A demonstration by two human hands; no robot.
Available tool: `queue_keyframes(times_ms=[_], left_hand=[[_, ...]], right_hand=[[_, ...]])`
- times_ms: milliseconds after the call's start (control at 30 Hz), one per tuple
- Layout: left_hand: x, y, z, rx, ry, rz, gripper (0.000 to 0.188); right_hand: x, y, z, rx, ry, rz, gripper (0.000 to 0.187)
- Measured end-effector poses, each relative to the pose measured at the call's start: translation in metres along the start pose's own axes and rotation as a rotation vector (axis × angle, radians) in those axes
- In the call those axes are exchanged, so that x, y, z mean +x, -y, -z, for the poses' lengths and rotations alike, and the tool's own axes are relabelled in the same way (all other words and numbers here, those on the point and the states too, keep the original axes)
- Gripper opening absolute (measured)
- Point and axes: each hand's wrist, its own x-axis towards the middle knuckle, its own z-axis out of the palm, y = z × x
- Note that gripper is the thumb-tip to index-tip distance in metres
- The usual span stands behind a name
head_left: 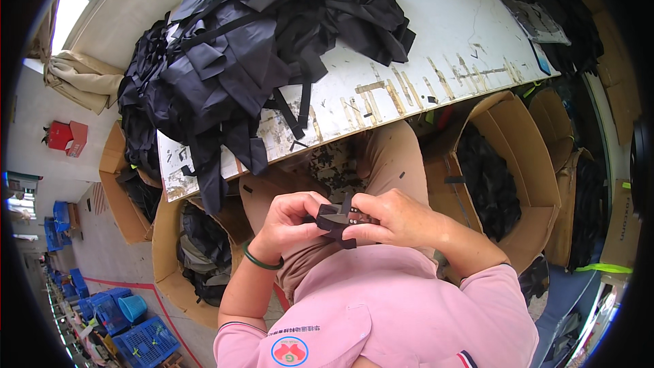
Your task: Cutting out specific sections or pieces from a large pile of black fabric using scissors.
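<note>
head view: the left hand (296, 219) and the right hand (385, 217) meet above the lap, just in front of the near edge of the white, worn tabletop (436, 13). the thumb and forefinger of the left hand are pressed together, pinching a short black fabric strip (325, 225). a dark green ring-shaped bangle (261, 259) encircles the left wrist. the fingers of the right hand are closed on a small silver-and-dark metal piece (354, 216) with bright round studs. the metal piece lies against the strip, between the two hands; its exact kind cannot be told.

the person is seated, with tan fabric trousers (398, 153) extending under the tabletop and a pink short-sleeved shirt (422, 307). a large heap of flat black fabric pieces (245, 48) covers the left part of the tabletop and hangs over its near edge. narrow brown residue strips (403, 88) mark the surface along that edge. at the far right corner, a flat grey packet (535, 19) lies beside a second black fabric heap (572, 0).

an open brown cardboard box (538, 194) stands to the right of the legs and contains black material. another open brown cardboard carton (165, 245) stands to the left, containing black and grey material. farther left, blue plastic crates (146, 346) and a light blue round bucket (133, 307) stand near a red floor line (170, 313).
</note>
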Motion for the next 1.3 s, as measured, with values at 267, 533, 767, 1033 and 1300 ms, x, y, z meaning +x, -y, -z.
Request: queue_keyframes(times_ms=[267, 533, 767, 1033, 1300], left_hand=[[-0.002, 0.001, 0.001, 0.008, -0.014, -0.044, 0.009], [0.0, -0.002, -0.003, 0.006, -0.014, -0.019, 0.008], [-0.001, 0.001, 0.002, 0.035, 0.007, 0.0, 0.008], [0.001, -0.004, 0.003, 0.084, 0.037, -0.009, 0.008], [0.0, -0.001, 0.005, 0.063, 0.052, -0.008, 0.008]], right_hand=[[-0.002, 0.0, -0.002, -0.009, -0.07, 0.042, 0.037], [-0.004, -0.008, -0.004, -0.057, -0.08, 0.043, 0.039], [-0.003, -0.002, -0.002, -0.019, -0.041, 0.028, 0.039], [-0.006, -0.002, 0.005, 0.039, 0.022, -0.04, 0.036], [-0.004, -0.005, 0.001, 0.129, 0.063, -0.039, 0.039]])
